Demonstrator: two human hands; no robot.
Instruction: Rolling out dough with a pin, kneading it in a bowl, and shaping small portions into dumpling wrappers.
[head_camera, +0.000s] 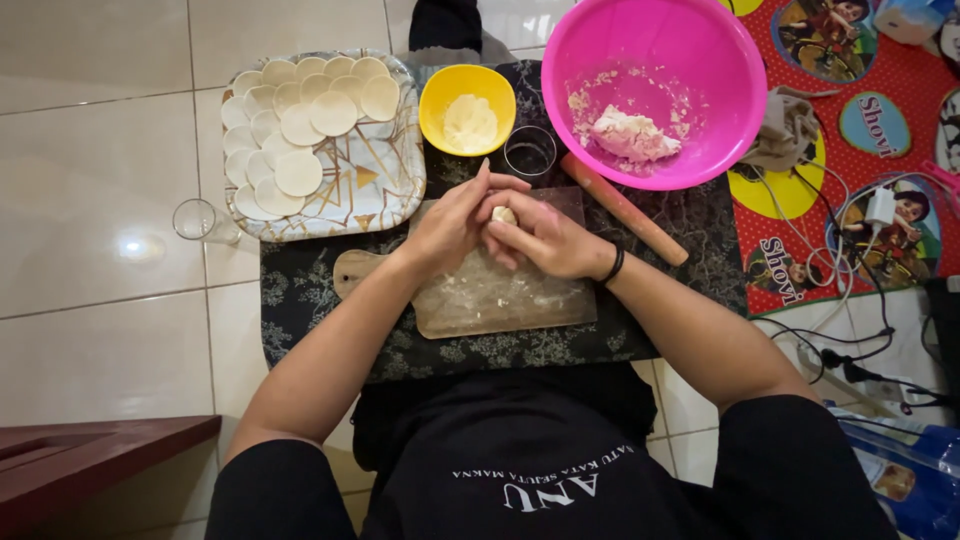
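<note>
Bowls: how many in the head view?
2. A small yellow bowl of flour sits beyond the cutting board; a big pink bowl holding a dough lump sits to its right. None seems hidden. Both hands, left hand and right hand, cup a dough piece.

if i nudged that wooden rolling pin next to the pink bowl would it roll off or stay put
The rolling pin is a smooth cylinder, so a sideways nudge would probably make it roll. It lies on a dark patterned cloth, which may slow it. The pink bowl right beside it would likely stop it on that side.
</note>
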